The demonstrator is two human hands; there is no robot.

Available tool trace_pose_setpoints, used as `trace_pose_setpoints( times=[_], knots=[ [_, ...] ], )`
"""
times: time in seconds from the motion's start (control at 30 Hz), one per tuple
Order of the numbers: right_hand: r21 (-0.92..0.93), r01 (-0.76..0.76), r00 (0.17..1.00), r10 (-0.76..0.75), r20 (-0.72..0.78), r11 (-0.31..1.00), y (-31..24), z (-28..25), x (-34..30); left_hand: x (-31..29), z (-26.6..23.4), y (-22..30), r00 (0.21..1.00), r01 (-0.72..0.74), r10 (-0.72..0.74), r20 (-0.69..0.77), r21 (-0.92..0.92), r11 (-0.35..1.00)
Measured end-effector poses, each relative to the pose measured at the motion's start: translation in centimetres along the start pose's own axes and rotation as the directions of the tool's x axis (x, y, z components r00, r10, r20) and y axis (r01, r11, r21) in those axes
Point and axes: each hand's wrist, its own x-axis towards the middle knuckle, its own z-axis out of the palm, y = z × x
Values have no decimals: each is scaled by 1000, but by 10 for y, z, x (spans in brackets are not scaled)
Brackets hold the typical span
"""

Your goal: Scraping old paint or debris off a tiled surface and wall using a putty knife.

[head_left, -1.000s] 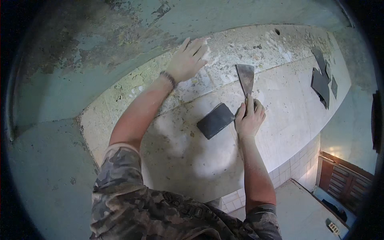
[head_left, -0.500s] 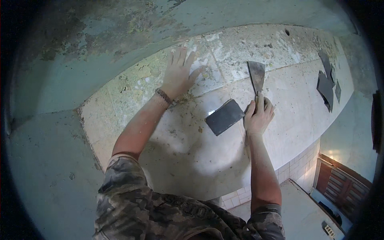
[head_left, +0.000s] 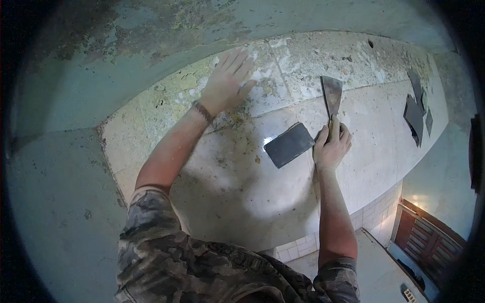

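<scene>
My left hand (head_left: 228, 83) lies flat, fingers stretched out, over the flaking strip at the back of the pale tiled slab (head_left: 242, 192). Patches of yellowish and white crust surround it. In my right hand (head_left: 332, 145) is a scraper (head_left: 332, 93) with a wide grey metal blade pointing away from me; the fingers wrap its handle, which is mostly hidden. Just left of that hand rests a dark rectangular slab-like piece (head_left: 289, 145) with a bright spot of light at its left corner. Dust covers both hands.
Broken dark flat pieces (head_left: 414, 113) lie at the right end of the slab. A green wall (head_left: 101, 96) with peeling paint rises behind and at the left. Lower right, beyond the slab's edge, are white wall tiles (head_left: 371, 212) and a brown slatted wooden door (head_left: 429, 230).
My left hand has shifted slightly left over the crusty strip, its fingers closer together. The right hand still grips the scraper, and the view has turned a little.
</scene>
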Motion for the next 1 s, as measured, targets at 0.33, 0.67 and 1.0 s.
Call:
trace_pose_setpoints(
  times=[0.33,0.67,1.0],
  knots=[
    [12,-5,1000,5,24,1000,-2,-1,-2,-3,11,4,1000,25,-25,-2,-87,996],
    [-15,44,999,-44,0,999,5,5,-2,-87,-30,3,951,310,-301,-76,251,917],
    [9,29,1000,-29,6,1000,5,3,-4,-135,-38,-11,749,662,-630,-208,282,694]
  ],
)
